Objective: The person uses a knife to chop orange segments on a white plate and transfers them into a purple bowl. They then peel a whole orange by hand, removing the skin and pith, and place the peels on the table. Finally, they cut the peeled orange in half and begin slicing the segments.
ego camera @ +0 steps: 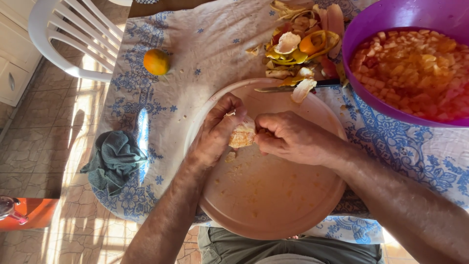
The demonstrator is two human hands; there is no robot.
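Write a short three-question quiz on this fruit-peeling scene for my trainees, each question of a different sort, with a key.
1. True or false: the whole orange lies on the round plate.
2. What holds the chopped fruit? A) purple bowl B) white chair C) grey cloth
3. Fill in: both hands grip a peeled ____ piece over the plate.

Key: 1 false, it lies on the tablecloth; 2 A; 3 fruit, between left hand and right hand.

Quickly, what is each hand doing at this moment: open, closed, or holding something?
Left hand: closed on the peeled orange piece, above the round tray.
Right hand: closed, fingers gripping the same piece from the other side.
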